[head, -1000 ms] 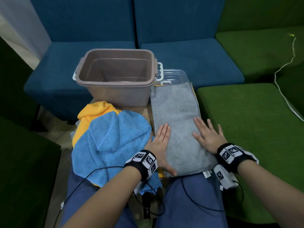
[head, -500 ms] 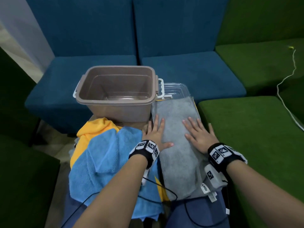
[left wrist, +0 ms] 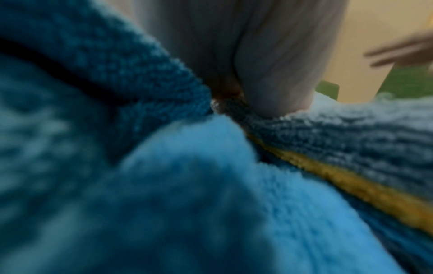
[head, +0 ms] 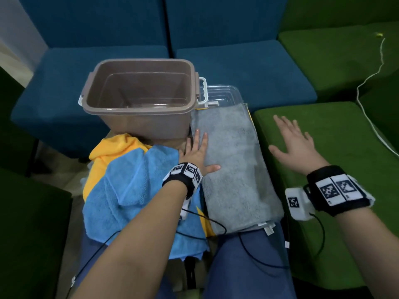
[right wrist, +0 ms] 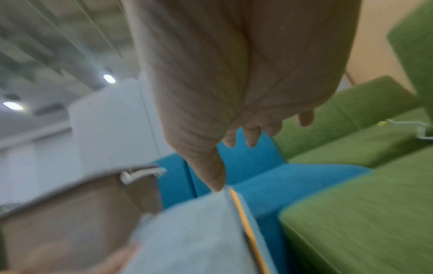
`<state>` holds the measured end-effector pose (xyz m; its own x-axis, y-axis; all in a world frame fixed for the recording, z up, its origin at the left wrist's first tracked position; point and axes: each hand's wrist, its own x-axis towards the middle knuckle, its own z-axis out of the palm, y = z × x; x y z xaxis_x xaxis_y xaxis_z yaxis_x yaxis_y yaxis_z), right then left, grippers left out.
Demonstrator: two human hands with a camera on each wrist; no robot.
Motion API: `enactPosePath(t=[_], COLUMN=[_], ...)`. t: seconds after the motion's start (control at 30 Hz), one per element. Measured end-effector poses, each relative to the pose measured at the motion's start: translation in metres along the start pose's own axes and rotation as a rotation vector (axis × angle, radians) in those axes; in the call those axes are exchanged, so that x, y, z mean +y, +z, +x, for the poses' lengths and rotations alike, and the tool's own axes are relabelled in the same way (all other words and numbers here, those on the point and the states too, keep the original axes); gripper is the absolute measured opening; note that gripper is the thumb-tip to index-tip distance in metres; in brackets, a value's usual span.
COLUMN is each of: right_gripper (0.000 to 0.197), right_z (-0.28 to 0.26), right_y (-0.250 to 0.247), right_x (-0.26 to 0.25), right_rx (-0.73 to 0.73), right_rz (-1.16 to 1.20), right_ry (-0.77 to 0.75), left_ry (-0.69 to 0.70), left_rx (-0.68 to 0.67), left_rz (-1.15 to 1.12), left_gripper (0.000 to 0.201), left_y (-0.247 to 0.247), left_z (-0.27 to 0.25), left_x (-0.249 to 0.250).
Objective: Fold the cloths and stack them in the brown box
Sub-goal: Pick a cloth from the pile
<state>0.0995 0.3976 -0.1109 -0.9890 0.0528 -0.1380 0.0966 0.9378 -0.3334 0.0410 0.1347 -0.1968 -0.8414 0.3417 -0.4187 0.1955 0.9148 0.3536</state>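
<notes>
- A person seated among blue and green seats works at a grey cloth (head: 233,160) folded into a long strip, which lies on a clear plastic lid (head: 224,93) just right of the brown box (head: 138,124).
- The left hand (head: 195,153) lies flat on the left edge of the grey cloth, fingers straight and close together, pointing toward the box, thumb spread out across the fabric; it grips nothing.
- The fingertips (head: 197,133) of that hand reach the near right corner of the brown box.
- The right hand (head: 295,143) is off the cloth to the right, over the green seat cushion (head: 345,147), fingers splayed wide and holding nothing; whether it touches the cushion cannot be told.
- The brown box stands upright and open, with no cloth inside; a white handle (head: 204,90) shows on its right end.
- A blue cloth (head: 133,190) lies rumpled on the person's lap, left of the grey one, partly covering a yellow cloth (head: 116,147) whose upper part pokes out below the box.
- In the left wrist view, blurred at close range, the blue cloth (left wrist: 211,185) fills the picture, with a yellow edge showing under the grey cloth (left wrist: 351,133).
- A white cable (head: 367,83) trails across the green seats at far right.
</notes>
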Motion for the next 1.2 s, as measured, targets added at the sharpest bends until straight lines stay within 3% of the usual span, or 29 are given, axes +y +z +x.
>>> enactPosePath(t=[0.17, 0.3, 0.4, 0.5, 0.7, 0.87, 0.97, 1.13, 1.2], right_gripper=[0.073, 0.063, 0.051, 0.039, 0.025, 0.011, 0.009, 0.01, 0.01], right_z=[0.018, 0.056, 0.09, 0.115, 0.127, 0.116, 0.114, 0.118, 0.119], right_y=[0.013, 0.041, 0.043, 0.044, 0.058, 0.061, 0.06, 0.067, 0.069], right_x=[-0.04, -0.042, -0.043, -0.044, -0.037, -0.032, -0.032, -0.033, -0.035], right_rx=[-0.031, 0.027, 0.158, 0.153, 0.162, 0.377, 0.469, 0.407, 0.412], right_rz=[0.084, 0.214, 0.283, 0.265, 0.24, 0.276, 0.308, 0.334, 0.345], right_ry=[-0.139, 0.008, 0.162, 0.286, 0.304, 0.19, 0.172, 0.225, 0.244], left_ry=[-0.011, -0.05, -0.074, -0.114, -0.146, -0.24, -0.185, -0.166, -0.096], left_rx=[0.039, 0.207, 0.266, 0.35, 0.508, 0.51, 0.646, 0.626, 0.605], left_rz=[-0.061, -0.303, -0.398, -0.407, -0.534, -0.504, -0.365, -0.312, -0.329], left_gripper=[0.118, 0.121, 0.106, 0.082, 0.06, 0.06, 0.066, 0.065, 0.063], left_y=[-0.007, -0.017, -0.027, -0.034, -0.02, -0.022, -0.029, -0.026, -0.025], left_z=[-0.005, -0.003, 0.006, 0.014, 0.03, 0.037, 0.042, 0.047, 0.046], left_x=[0.007, 0.01, 0.015, 0.023, 0.037, 0.044, 0.046, 0.035, 0.032])
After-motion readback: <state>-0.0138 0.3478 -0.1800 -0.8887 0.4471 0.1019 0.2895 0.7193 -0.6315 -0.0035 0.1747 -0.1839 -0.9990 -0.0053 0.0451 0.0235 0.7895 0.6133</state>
